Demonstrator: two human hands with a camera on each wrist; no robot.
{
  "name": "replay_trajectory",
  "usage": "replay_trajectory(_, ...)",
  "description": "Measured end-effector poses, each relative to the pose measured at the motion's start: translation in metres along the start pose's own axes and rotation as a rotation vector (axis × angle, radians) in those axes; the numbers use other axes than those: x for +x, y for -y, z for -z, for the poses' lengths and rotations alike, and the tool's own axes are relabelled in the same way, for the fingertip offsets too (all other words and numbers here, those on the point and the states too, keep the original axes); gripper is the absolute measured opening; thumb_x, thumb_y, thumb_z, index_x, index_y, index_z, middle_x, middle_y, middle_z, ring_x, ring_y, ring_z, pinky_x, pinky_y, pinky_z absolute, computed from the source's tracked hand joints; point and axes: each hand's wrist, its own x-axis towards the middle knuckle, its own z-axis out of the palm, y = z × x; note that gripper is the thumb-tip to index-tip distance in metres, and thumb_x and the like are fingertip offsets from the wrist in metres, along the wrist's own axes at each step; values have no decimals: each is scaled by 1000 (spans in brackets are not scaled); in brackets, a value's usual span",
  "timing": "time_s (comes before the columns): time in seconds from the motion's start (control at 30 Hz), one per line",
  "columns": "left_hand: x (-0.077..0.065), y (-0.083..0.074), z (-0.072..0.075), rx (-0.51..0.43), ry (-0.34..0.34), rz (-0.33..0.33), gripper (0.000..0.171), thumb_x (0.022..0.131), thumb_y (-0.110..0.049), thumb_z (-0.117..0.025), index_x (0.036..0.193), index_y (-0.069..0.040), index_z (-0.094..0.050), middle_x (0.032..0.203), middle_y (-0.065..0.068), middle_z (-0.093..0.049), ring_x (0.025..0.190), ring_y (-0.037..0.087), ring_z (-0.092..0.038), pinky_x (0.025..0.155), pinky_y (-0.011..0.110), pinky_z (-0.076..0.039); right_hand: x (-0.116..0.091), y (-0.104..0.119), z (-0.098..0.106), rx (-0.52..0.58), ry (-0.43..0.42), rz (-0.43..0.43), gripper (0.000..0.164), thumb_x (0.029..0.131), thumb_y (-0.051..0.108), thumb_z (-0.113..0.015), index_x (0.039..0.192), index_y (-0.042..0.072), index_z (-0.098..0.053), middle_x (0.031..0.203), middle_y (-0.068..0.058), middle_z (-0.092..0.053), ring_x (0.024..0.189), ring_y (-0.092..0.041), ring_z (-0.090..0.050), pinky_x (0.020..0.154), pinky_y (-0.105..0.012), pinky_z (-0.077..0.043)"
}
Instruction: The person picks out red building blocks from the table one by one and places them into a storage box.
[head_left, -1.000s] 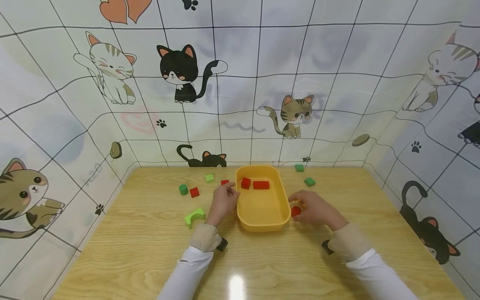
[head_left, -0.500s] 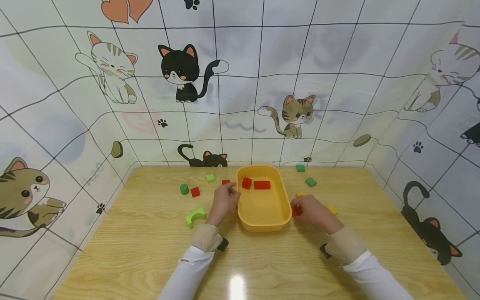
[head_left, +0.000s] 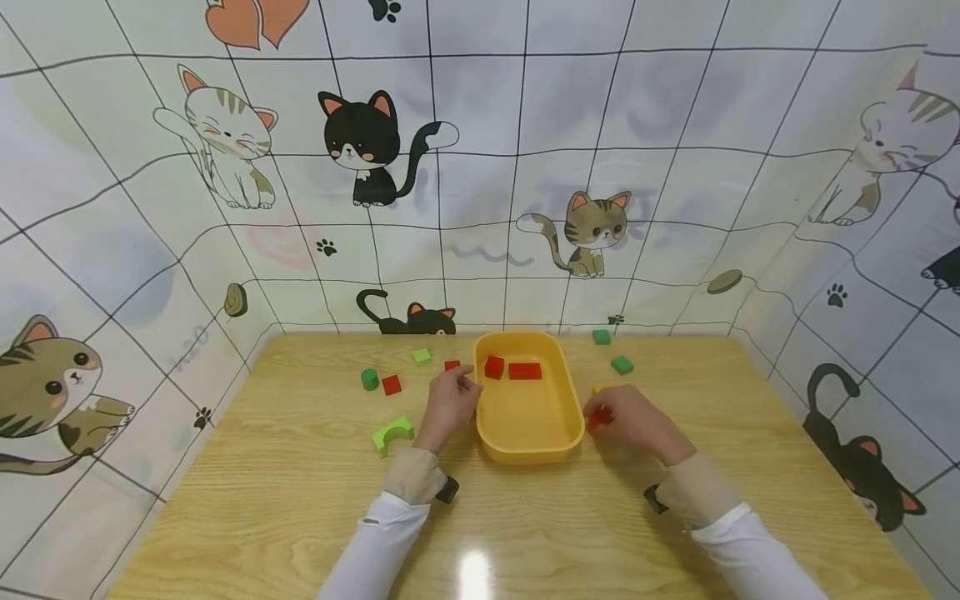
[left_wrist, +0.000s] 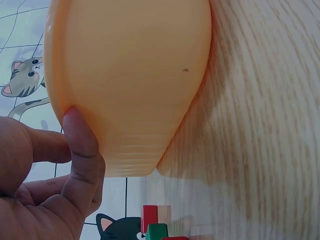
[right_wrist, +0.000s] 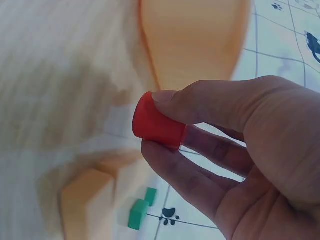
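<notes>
A yellow plastic bin [head_left: 528,425] stands mid-table, with a red cube [head_left: 493,367] and a red rectangular block [head_left: 525,371] inside near its far end. My left hand [head_left: 448,404] is at the bin's left side; in the left wrist view a fingertip [left_wrist: 75,120] touches the outer wall by the rim, and the fingers are loosely bent. Just right of the bin, my right hand [head_left: 633,421] pinches a red cylinder [right_wrist: 156,122] between thumb and fingers. Its palm side faces the camera in the right wrist view. From above, the hand partly covers the cylinder.
Left on the table lie a green cylinder [head_left: 370,379], a red block [head_left: 392,384], a light-green block [head_left: 422,357] and a light-green arch [head_left: 393,433]. Another red block [head_left: 452,365] sits beside the bin. Green blocks [head_left: 622,365] and yellow blocks [right_wrist: 87,200] lie at right.
The red cylinder has turned in my right hand, its round end no longer facing the head camera. That hand has shifted slightly, and yellow blocks show around it. My left hand stays put.
</notes>
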Motion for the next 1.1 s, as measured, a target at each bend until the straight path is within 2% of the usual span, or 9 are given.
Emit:
replay_trajectory(0.17,-1,-2,0,2,-2,-3,42,101,-6,-68,140,6,-63,100,16,-69,71,16,-58,56,23,-51,1,3,15,-31,-31,-19,15,89,-4,-77,101,4,-77,94,-4,-76,87,-19,-67,81,-41,-62)
replay_trajectory(0.43,1,1,0,6,-4,-16,42,101,-6,-68,140,8,-63,99,16,-69,72,17,-59,57,23,-51,10,12,33,-81,-101,35,14,88,-3,-77,101,3,-76,94,-7,-73,86,-22,-66,79,-41,-61)
replay_trajectory(0.83,2,3,0,7,3,-6,42,101,-7,-67,141,6,-63,101,16,-69,71,17,-59,58,24,-52,38,43,44,-72,-69,20,16,92,0,-75,108,2,-77,99,-9,-76,87,-22,-65,82,-39,-62)
replay_trajectory(1.1,1,2,0,5,8,-11,43,101,-7,-68,142,6,-62,101,16,-69,68,15,-59,56,23,-52,59,61,38,-51,-53,45,17,92,0,-75,109,2,-77,104,-10,-76,91,-24,-67,82,-38,-62)
